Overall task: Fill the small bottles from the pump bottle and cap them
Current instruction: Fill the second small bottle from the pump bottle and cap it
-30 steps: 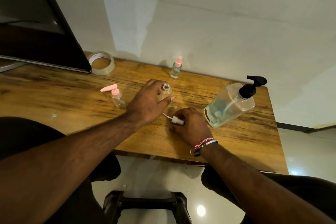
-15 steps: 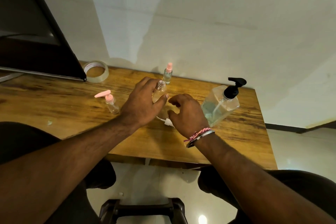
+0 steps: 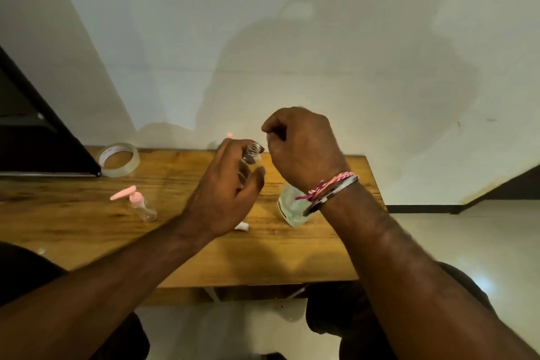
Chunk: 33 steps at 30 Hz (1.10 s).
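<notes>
My left hand (image 3: 230, 187) grips a small clear bottle (image 3: 253, 152) and holds it tilted above the table, its threaded neck uncapped. My right hand (image 3: 301, 149) is raised just right of that neck, fingers curled over the top of the pump bottle (image 3: 289, 209). The black pump head is hidden under the hand. A white spray cap (image 3: 242, 225) lies on the wooden table (image 3: 263, 257) below my left wrist. A small bottle with a pink pump top (image 3: 143, 207) stands at the left. The pink tip of another small bottle (image 3: 230, 135) shows behind my left hand.
A roll of clear tape (image 3: 118, 159) lies at the back left, beside a dark screen (image 3: 43, 149). A wall runs right behind the table. The table's front edge is close to my knees, and its right edge lies just past the pump bottle.
My left hand lifted the uncapped small bottle off the table. My right hand let go of the white spray cap, rose and moved over the pump bottle. The camera tilted upward.
</notes>
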{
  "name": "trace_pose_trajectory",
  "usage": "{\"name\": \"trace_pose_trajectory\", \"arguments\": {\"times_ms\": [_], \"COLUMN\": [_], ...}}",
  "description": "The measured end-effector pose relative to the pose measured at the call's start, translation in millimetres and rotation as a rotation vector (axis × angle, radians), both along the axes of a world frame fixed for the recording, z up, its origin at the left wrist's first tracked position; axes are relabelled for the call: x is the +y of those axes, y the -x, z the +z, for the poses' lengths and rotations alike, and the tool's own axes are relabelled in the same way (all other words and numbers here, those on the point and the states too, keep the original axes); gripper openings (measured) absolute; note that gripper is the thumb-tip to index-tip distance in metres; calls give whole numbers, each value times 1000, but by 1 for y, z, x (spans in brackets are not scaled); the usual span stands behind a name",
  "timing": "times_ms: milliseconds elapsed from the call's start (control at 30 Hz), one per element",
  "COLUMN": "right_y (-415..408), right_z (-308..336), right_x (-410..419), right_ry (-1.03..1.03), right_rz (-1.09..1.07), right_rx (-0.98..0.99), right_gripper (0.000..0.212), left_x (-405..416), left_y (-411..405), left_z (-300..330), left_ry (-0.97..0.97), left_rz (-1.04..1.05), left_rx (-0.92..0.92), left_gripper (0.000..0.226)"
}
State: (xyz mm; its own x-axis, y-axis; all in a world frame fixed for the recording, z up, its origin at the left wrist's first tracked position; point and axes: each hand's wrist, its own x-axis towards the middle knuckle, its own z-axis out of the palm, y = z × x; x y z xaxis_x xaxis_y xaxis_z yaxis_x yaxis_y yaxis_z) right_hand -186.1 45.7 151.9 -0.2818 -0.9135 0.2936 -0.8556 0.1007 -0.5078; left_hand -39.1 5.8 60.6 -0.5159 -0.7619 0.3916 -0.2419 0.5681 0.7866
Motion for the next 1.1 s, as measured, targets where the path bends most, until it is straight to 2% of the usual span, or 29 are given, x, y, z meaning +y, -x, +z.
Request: {"name": "trace_pose_trajectory", "arguments": {"times_ms": [133,300,467,533,733,867,1033,1100], "right_y": [37,71,81,80,78,73,70,70], "right_z": [11,-3,-30,-36,-36,-32,-34,-36], "right_x": [1,-10,-21,-22,-19,-19,-22,-21], "right_ry": [46,0,-196,-241,-378,-433,-458,-442], "right_rz": [-75,-182,-250,-258,-263,-287,-279,-244], "right_rx": [-65,-354,-723,-811,-794,-817,-935,-879], "right_gripper": [19,16,38,43,49,42,35,27], "left_x": [-3,-15,-10,-10,-16,-16,-19,-20], "left_y": [20,40,44,50,67,72,72,72], "left_z": [6,12,-7,-10,-5,-5,-5,-4], "left_ry": [58,26,-40,-38,-23,-28,-12,-22], "left_rz": [-89,-79,-76,-86,-101,-133,-122,-116], "left_rx": [-76,-119,-164,-181,-187,-181,-180,-192], "left_gripper": [32,32,27,28,23,28,25,26]}}
